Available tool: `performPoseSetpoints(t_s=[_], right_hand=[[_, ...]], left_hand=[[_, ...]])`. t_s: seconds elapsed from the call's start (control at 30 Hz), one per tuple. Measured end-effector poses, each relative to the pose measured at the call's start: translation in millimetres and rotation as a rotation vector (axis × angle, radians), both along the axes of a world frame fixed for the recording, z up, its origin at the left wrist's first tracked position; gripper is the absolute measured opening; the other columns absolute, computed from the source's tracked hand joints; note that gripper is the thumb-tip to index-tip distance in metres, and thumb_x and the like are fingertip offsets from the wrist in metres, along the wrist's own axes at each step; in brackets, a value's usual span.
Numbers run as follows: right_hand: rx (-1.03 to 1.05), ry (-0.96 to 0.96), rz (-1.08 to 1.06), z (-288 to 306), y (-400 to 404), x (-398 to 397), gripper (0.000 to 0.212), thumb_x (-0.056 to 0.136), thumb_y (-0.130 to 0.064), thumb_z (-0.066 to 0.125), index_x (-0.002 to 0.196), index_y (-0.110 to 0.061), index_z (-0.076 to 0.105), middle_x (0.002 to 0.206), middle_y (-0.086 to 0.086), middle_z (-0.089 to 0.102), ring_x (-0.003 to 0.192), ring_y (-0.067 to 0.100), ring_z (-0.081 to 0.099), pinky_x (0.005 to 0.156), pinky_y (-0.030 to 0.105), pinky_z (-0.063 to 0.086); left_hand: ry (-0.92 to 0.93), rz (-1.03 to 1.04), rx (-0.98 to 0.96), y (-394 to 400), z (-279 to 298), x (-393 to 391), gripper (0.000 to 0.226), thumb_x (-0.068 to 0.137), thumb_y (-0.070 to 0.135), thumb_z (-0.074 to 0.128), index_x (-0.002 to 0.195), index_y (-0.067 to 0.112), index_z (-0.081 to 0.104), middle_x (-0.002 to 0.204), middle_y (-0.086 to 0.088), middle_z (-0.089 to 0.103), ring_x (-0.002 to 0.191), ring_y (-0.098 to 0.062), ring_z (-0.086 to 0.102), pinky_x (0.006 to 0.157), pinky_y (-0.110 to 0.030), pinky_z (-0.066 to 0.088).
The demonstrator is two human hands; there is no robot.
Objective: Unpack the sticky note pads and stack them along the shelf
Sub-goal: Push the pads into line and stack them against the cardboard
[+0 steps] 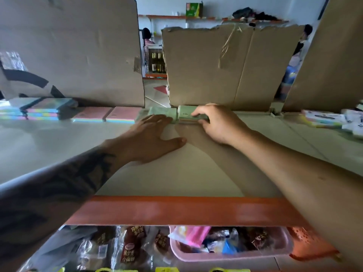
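Your hands meet at the green pads by the cardboard sheet.

Your right hand (214, 122) grips the green sticky note pad (185, 114) at the foot of the cardboard sheet (216, 67); your left hand (151, 136) lies flat, fingers straight, touching the wrapped green pack (159, 112) just left of it. Pink pads (110, 114) sit further left of the sheet on the shelf (59, 138).

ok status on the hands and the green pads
Left hand flat, fingers on left green pad. Right hand gripping right green pad at the cardboard backing. Pink pads alongside, nothing blocking.
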State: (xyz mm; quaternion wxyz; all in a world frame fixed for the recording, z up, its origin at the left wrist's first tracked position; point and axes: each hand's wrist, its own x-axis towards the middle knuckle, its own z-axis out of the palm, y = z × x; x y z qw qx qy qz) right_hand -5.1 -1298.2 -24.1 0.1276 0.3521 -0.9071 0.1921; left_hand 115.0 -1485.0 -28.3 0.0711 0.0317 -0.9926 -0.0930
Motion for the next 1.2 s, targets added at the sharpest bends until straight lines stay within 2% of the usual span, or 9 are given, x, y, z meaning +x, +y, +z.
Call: performPoseSetpoints(t_s=[0.17, 0.3, 0.43, 0.57, 0.93, 1.03, 1.13, 1.2], right_hand=[[-0.018, 0.020, 0.011, -1, 1, 0, 0.030, 0.096, -0.012, 0.064, 0.123, -0.026, 0.071, 0.123, 0.008, 0.067, 0.115, 0.029, 0.060, 0.088, 0.030, 0.042], [-0.012, 0.029, 0.001, 0, 1, -1, 0.029, 0.096, -0.012, 0.065, 0.120, -0.025, 0.072, 0.123, 0.009, 0.067, 0.115, 0.030, 0.060, 0.090, 0.031, 0.044], [-0.016, 0.019, -0.003, 2, 2, 0, 0.028, 0.096, -0.011, 0.065, 0.120, -0.023, 0.073, 0.128, 0.008, 0.068, 0.118, 0.029, 0.060, 0.092, 0.028, 0.042], [-0.009, 0.005, -0.008, 4, 4, 1, 0.028, 0.096, -0.011, 0.065, 0.120, -0.024, 0.074, 0.129, 0.008, 0.068, 0.119, 0.029, 0.061, 0.094, 0.029, 0.046], [0.022, 0.005, -0.035, 6, 5, 3, 0.028, 0.098, -0.013, 0.064, 0.122, -0.023, 0.072, 0.128, 0.008, 0.067, 0.119, 0.029, 0.059, 0.093, 0.030, 0.044], [0.049, 0.026, -0.033, 8, 5, 8, 0.030, 0.097, -0.017, 0.065, 0.126, -0.025, 0.070, 0.130, 0.006, 0.065, 0.120, 0.029, 0.059, 0.095, 0.031, 0.044], [0.072, 0.104, -0.037, 16, 3, 18, 0.044, 0.095, -0.029, 0.065, 0.139, -0.025, 0.059, 0.143, 0.000, 0.055, 0.128, 0.028, 0.055, 0.106, 0.037, 0.041], [0.100, 0.175, 0.002, 28, -9, 28, 0.045, 0.097, -0.034, 0.061, 0.140, -0.025, 0.057, 0.147, -0.001, 0.051, 0.130, 0.028, 0.053, 0.108, 0.039, 0.038]], left_hand=[[0.013, -0.008, 0.008, -4, -4, -3, 0.097, 0.083, 0.084, 0.044, 0.158, 0.023, 0.032, 0.164, 0.003, 0.029, 0.151, -0.015, 0.023, 0.123, -0.031, 0.021], [0.014, -0.004, 0.013, -5, -5, -5, 0.114, 0.067, 0.094, 0.028, 0.157, 0.025, 0.032, 0.164, 0.003, 0.030, 0.151, -0.015, 0.024, 0.123, -0.032, 0.022], [0.008, 0.007, -0.001, -4, -4, -6, 0.102, 0.080, 0.088, 0.039, 0.158, 0.023, 0.030, 0.166, 0.004, 0.027, 0.153, -0.015, 0.020, 0.124, -0.031, 0.020], [0.001, 0.008, -0.012, -3, -2, -6, 0.098, 0.083, 0.085, 0.042, 0.159, 0.023, 0.029, 0.166, 0.005, 0.025, 0.153, -0.015, 0.018, 0.123, -0.030, 0.017], [-0.004, -0.015, -0.050, 0, 2, -7, 0.096, 0.084, 0.085, 0.041, 0.158, 0.025, 0.030, 0.165, 0.004, 0.028, 0.153, -0.019, 0.019, 0.123, -0.035, 0.019], [-0.001, -0.024, -0.045, 2, 4, -5, 0.094, 0.085, 0.083, 0.042, 0.158, 0.026, 0.030, 0.165, 0.004, 0.028, 0.153, -0.020, 0.019, 0.124, -0.036, 0.019], [0.005, -0.039, -0.031, -3, 13, 4, 0.097, 0.082, 0.084, 0.044, 0.160, 0.030, 0.025, 0.168, 0.006, 0.019, 0.155, -0.018, 0.014, 0.124, -0.036, 0.014], [0.027, -0.019, -0.051, -13, 24, 14, 0.099, 0.079, 0.087, 0.041, 0.160, 0.031, 0.025, 0.168, 0.007, 0.018, 0.155, -0.017, 0.015, 0.123, -0.037, 0.015]])
